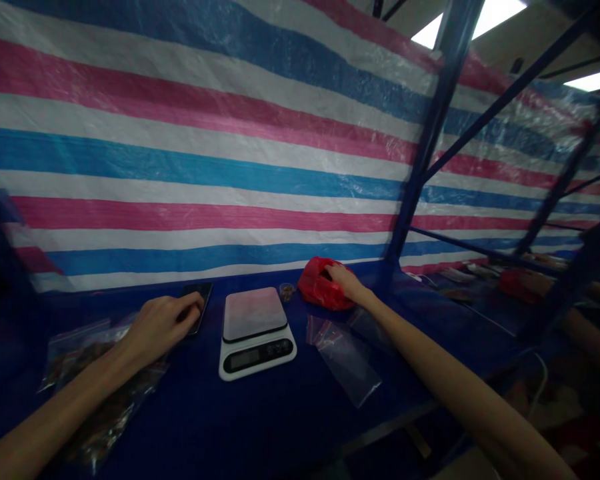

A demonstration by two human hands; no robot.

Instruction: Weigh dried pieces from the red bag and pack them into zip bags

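Observation:
My left hand [163, 325] rests with its fingers on a black phone [200, 294] lying flat on the blue table [260, 420]. My right hand [346, 280] reaches into the mouth of a red plastic bag [317, 287] near the back of the table. Between the two hands stands a white digital kitchen scale [255, 331] with nothing on its platform. A small round container [287, 290] sits just behind the scale, left of the red bag.
Clear zip bags [347, 357] lie in front of the red bag. More filled clear bags [90, 380] lie under my left forearm. A striped tarp [190, 147] hangs behind the table, and a blue metal post [420, 153] stands at right. Another person's arms [587, 320] are farther right.

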